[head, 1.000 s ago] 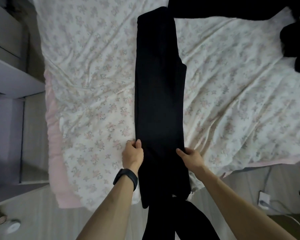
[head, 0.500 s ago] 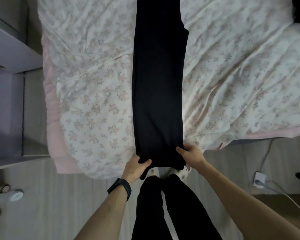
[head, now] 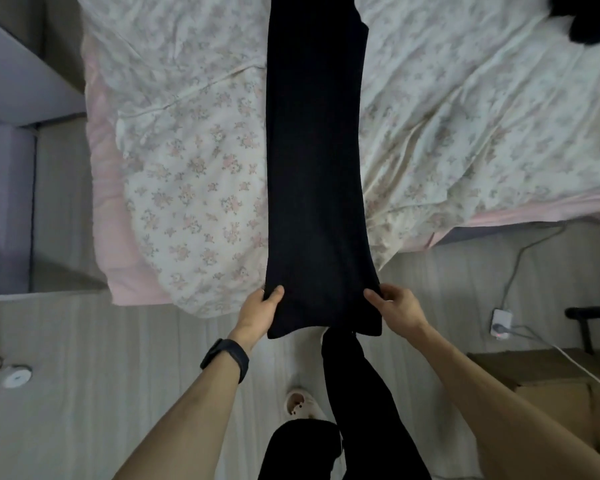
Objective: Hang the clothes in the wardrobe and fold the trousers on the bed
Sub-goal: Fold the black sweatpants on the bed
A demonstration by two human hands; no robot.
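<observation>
In the middle of the frame the left hand [head: 258, 311] pinches one corner of the trousers' near end, thumb on top and fingers tucked under the cloth. The trousers [head: 314, 168] lie as one long dark strip up the centre of the frame on the bed [head: 194, 168], with the near end hanging past the mattress edge over the floor [head: 118, 375]. Just right of centre, the right hand [head: 397, 306] pinches the other corner in the same way.

If either pinch loosens, I judge that corner would drop to the floor. A harder pull on one side would skew the strip so the legs no longer lie one on the other. Pulling too far toward the body could drag the whole length off the bed, and the loose flowered sheet may bunch under it.

The far end of the trousers is cut off by the top edge, so waistband or hems cannot be told apart. The fingers under the cloth are hidden. The hanging end merges with the person's own dark-clad legs below it. At the upper right a dark heap of clothes [head: 582, 19] is cropped and too dim to identify.
</observation>
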